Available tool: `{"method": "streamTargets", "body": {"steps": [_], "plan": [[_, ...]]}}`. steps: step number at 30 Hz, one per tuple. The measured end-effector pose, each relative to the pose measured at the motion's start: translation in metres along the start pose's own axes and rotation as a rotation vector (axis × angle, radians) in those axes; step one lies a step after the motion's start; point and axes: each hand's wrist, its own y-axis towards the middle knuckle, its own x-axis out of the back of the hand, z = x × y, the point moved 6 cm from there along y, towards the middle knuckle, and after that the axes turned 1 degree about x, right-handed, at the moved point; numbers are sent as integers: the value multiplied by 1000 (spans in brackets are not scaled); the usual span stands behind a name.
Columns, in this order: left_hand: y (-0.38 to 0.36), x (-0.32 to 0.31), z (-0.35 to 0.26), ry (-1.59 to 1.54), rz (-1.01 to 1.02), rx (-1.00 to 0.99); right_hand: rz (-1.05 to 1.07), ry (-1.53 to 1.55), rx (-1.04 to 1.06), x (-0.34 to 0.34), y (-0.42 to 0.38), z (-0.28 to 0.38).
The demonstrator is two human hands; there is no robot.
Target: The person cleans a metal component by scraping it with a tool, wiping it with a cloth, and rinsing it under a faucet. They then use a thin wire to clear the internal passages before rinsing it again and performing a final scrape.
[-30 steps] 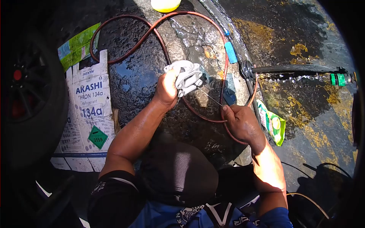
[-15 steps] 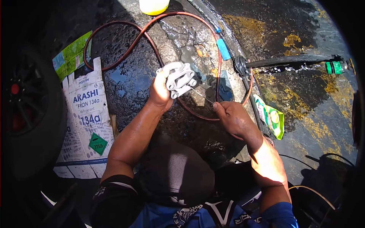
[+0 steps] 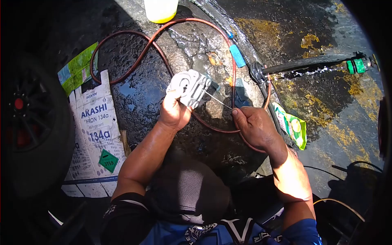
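My left hand (image 3: 174, 112) is closed round the lower left side of a silver-grey brake caliper (image 3: 188, 86). The caliper's round piston side faces up and to the left. A thin-shafted screwdriver (image 3: 219, 100) is gripped in my right hand (image 3: 257, 127), its handle hidden by the closed fist. From that fist the slim metal shaft slants up and left, and its tip end meets the caliper's right edge. Both hands are held above wet, dark ground.
A reddish hose (image 3: 136, 61) loops over the ground behind the hands. A white-and-yellow bucket (image 3: 161, 10) stands at the top. Flattened cardboard (image 3: 96, 134) lies left, beside a car wheel (image 3: 20, 104). At right are a green packet (image 3: 292, 124), a blue block (image 3: 237, 56) and a green-fitted black hose (image 3: 310, 64).
My left hand has turned the caliper, so its round piston side now shows. The screwdriver's shaft still reaches the caliper's right edge. The camera view has shifted slightly.
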Motion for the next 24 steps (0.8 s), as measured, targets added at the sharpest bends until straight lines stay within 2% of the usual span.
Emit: {"method": "streamTargets", "body": {"steps": [3, 4, 7, 9, 11, 13, 16, 18, 21, 24], "plan": [[0, -6, -15, 149, 155, -124, 39, 17, 5, -3, -5, -2], [-2, -6, -18, 164, 158, -134, -1, -26, 129, -4, -8, 1], [-8, -8, -5, 134, 123, -95, -95, -72, 182, -6, 3, 5], [-9, -6, 0, 171, 101, -133, -67, -8, 157, -11, 7, -5], [-8, -1, -10, 481, 145, -224, -12, 22, 134, -10, 3, -13], [-14, -8, -14, 565, 169, -260, -15, 77, 164, -14, 3, -13], [-9, -20, -18, 456, 232, -270, 31, 225, 126, -17, 9, -15], [-5, -19, -14, 363, 201, -244, 92, 302, 69, -20, 8, -28], [-1, -22, -14, 246, 178, -189, 37, 337, 101, -32, 10, -34], [2, -33, -14, 164, 129, -145, -83, 222, 199, -11, 15, -26]]}}
